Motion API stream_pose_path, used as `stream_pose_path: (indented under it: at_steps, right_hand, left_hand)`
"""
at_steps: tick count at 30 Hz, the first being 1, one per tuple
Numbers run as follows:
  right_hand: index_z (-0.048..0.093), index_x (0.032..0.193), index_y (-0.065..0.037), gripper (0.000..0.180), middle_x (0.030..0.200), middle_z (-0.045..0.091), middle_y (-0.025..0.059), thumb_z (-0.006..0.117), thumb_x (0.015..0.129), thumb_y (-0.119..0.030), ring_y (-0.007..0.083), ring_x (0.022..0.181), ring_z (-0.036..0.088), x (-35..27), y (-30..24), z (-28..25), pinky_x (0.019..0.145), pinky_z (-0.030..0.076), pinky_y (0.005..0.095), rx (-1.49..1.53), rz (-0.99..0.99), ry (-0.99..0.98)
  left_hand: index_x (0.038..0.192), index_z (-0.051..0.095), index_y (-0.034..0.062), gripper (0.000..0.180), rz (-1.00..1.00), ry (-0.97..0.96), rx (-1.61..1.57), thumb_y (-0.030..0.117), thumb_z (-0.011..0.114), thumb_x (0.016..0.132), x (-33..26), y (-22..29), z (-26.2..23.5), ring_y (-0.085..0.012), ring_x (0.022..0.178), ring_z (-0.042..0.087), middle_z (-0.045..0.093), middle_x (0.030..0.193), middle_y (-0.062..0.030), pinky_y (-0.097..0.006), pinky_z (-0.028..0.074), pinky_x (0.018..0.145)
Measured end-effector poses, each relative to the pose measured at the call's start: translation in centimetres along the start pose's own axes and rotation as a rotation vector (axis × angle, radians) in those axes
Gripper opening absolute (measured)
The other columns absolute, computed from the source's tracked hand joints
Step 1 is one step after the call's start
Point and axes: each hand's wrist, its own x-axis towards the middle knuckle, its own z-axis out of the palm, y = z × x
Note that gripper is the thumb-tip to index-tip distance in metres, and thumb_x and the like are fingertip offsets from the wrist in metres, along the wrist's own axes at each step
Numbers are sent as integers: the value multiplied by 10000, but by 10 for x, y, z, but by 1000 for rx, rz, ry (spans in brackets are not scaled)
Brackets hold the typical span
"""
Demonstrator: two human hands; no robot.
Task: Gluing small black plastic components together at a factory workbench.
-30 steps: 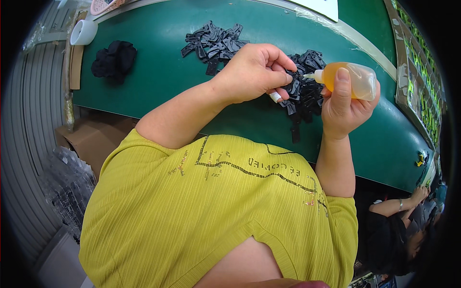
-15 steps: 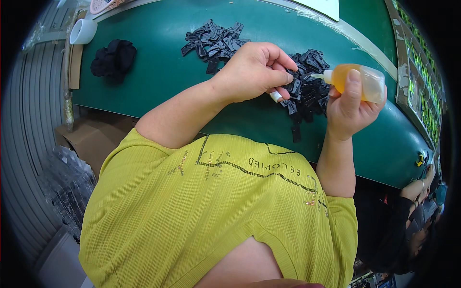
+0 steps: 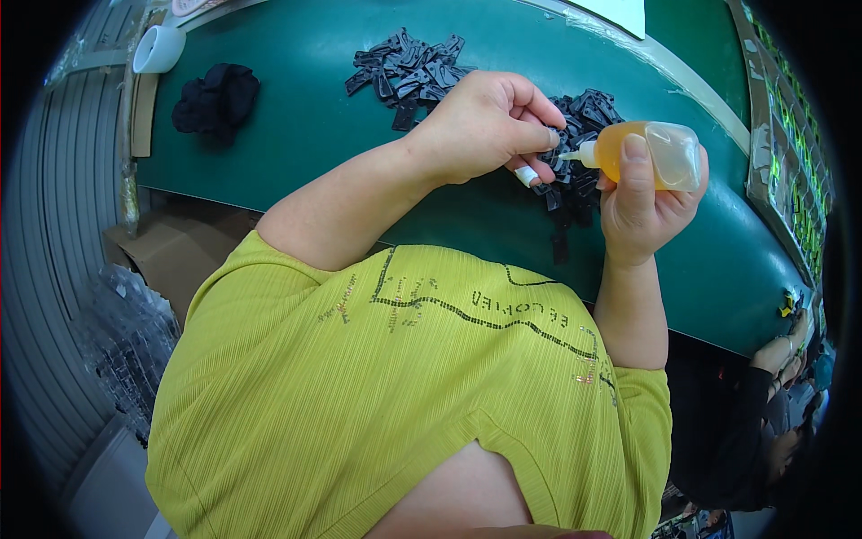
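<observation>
I see the right hand grasping one amber bottle, long axis crosswise, nozzle pointing left beside the left hand; if that pinches anything, I can't tell. Beyond: two piles of black parts, one black cloth.

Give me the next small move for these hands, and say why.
I'd probably ease the bottle slightly left, bringing its nozzle closer to the left hand. The right hand holds the bottle on its side, nozzle pointing left, near the left thumb, with black pieces behind. What the left grip may hold is too hidden to tell.
</observation>
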Motion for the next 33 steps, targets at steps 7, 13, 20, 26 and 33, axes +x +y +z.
stream_pose_path:
  at_steps: [7,13,20,26,33]
  right_hand:
    - [500,1004,-5,273,824,617,75,692,818,-60,56,516,525,1,-1,1,450,423,165,-25,16,3]
    - [522,948,-6,187,784,613,80,660,835,-59,70,514,535,11,-5,1,417,414,183,-30,-24,24]
    - [540,909,-16,236,788,587,112,561,895,-251,97,492,447,23,-6,-23,434,369,211,289,190,223]
    - [550,890,-56,144,742,593,69,601,879,-190,89,463,461,27,-12,-12,441,402,191,365,216,240]
    - [538,924,-42,183,768,589,85,595,881,-210,101,482,452,28,-8,-21,457,398,205,364,234,262]
  left_hand:
    - [989,595,-46,189,-4,-9,-7,58,638,837,2,1,-1,-169,645,684,659,818,-105,-210,540,554]
    - [993,597,-49,192,36,4,18,53,636,835,2,2,-5,-173,652,684,661,839,-103,-216,543,561]
    - [1072,588,-67,258,265,167,252,24,610,832,37,25,-38,-155,672,671,654,802,-107,-233,526,585]
    - [795,657,-5,227,343,573,429,210,668,723,116,68,-105,-286,716,663,658,766,-199,-371,511,709]
    - [876,660,1,326,385,529,1222,285,735,733,58,63,-94,-168,606,624,646,679,-107,-307,501,595]
